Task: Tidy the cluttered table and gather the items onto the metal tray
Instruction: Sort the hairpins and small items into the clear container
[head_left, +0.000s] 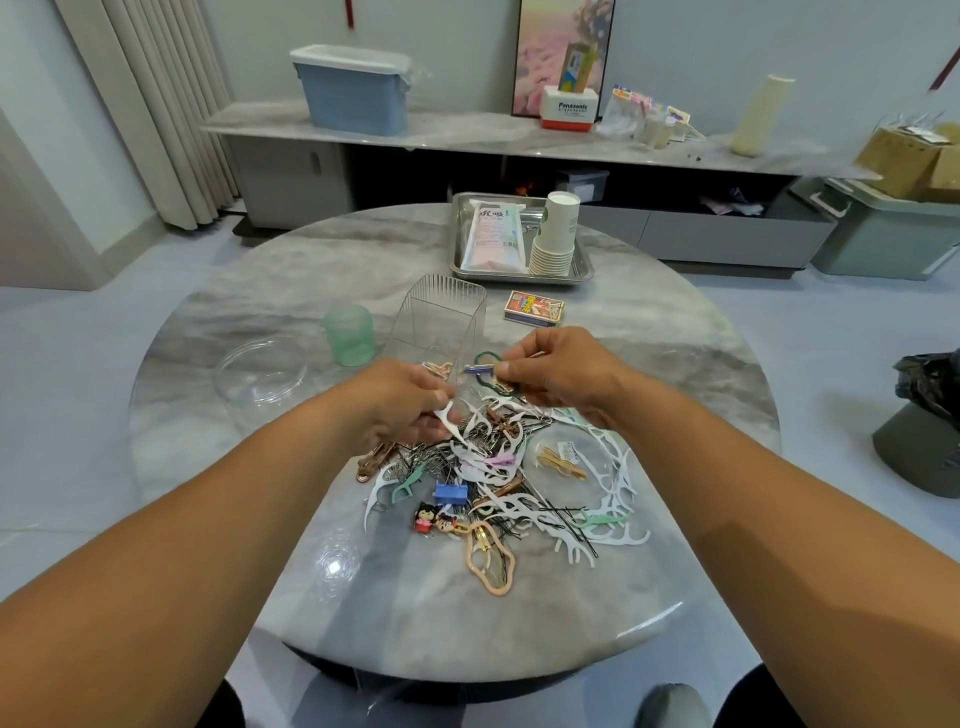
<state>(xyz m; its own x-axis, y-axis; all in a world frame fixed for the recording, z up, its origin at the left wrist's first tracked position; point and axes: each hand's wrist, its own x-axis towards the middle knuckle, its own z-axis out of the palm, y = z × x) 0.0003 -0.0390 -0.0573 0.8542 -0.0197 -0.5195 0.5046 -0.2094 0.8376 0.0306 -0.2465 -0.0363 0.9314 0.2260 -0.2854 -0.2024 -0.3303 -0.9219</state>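
Head view, table: a round marble table (291, 291) carries everything; the person sits at its near edge.
Metal tray: the metal tray (457, 270) sits at the far edge, right of centre, already holding a flat plastic packet (492, 236) and a stack of paper cups (556, 234).
Clutter: the pile of small items (498, 483) lies at the table's middle toward the near edge, a tangle of white floss picks, black hairpins and hair clips, with a blue binder clip (450, 492) and two cartoon charms (434, 517) in it.
Other things: a clear ribbed box (441, 317), a green frosted cup (349, 333) and a clear round lid (260, 371) stand left of centre; a small printed box (534, 308) lies just before the tray.
Handling: the pieces look light, thin and springy, and the hairpins will likely snag one another, so lifting one by a free end or handle should work better than scooping; nothing seems fragile.
Left hand: the left hand (402, 400) reaches over the pile's far side, fingers curled, pinching a white floss pick (448, 418).
Right hand: the right hand (558, 371) is level with it, thumb and forefinger pinching a small purple clip (478, 369), a green ring-shaped clip (491, 364) caught beside it.
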